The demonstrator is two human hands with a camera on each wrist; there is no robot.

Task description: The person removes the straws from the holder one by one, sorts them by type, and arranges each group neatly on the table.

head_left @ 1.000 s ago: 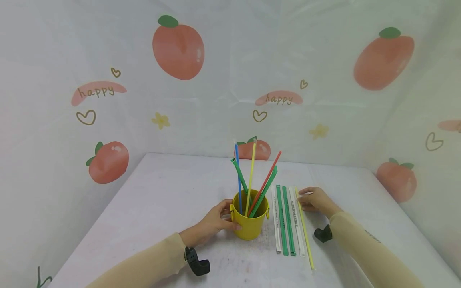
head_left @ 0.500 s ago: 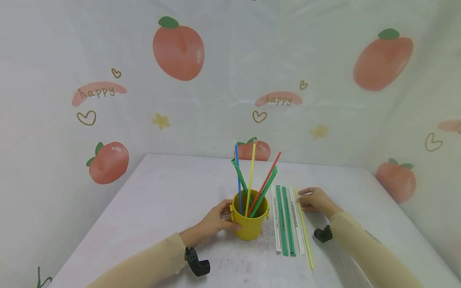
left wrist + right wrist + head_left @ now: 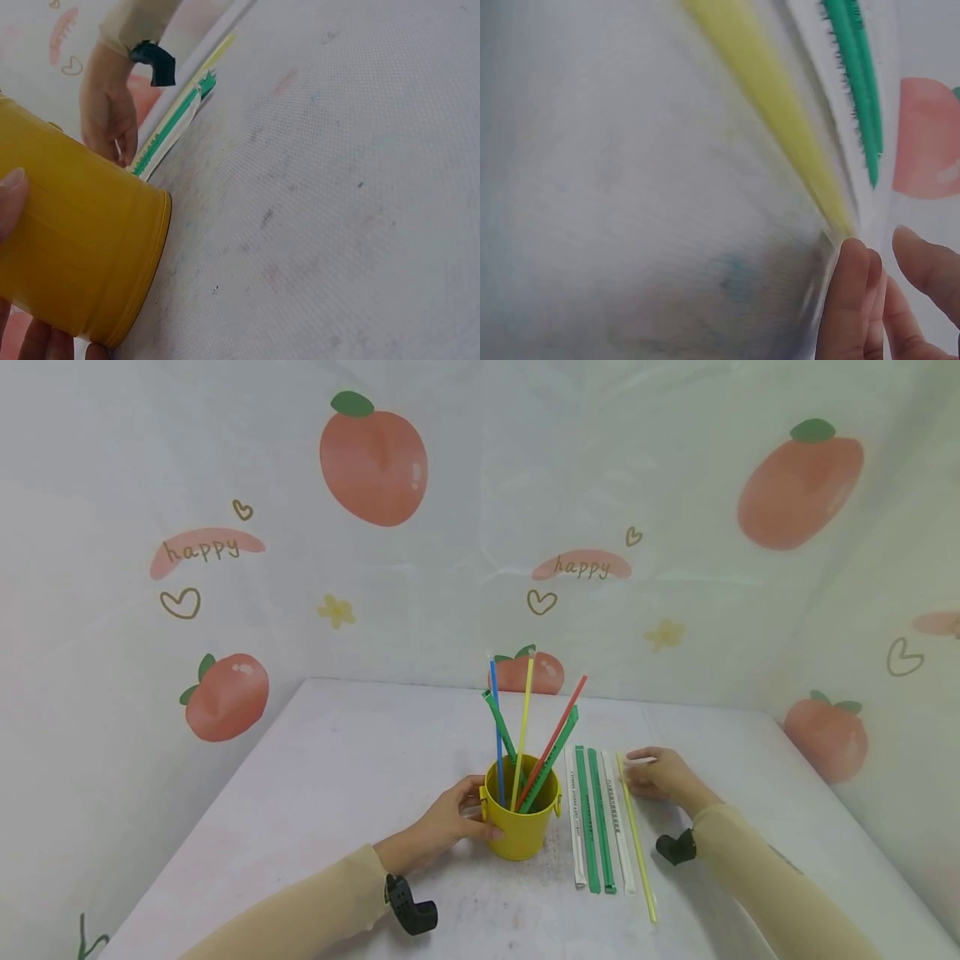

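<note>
My left hand (image 3: 442, 818) grips the small yellow bucket (image 3: 517, 839) by its left side, thumb in front and fingers behind, as the left wrist view confirms. Inside the bucket stand a blue straw (image 3: 493, 681), a yellow straw (image 3: 527, 685), a red straw (image 3: 573, 693) and green-wrapped straws (image 3: 562, 735). At the far end of another yellow straw (image 3: 637, 839), lying on the table, is my right hand (image 3: 663, 777). In the right wrist view its fingertips (image 3: 849, 251) are right at that straw's end, and the thumb stands apart from them.
Left of the loose yellow straw lie white-wrapped straws (image 3: 617, 827) and green-wrapped straws (image 3: 588, 827), side by side. They sit between the bucket and my right hand on the white-covered table (image 3: 375, 752). A printed curtain (image 3: 465, 485) hangs behind.
My right hand has shifted slightly to the right, and the loose yellow straw has moved a little the same way. The left hand and bucket have stayed put.
</note>
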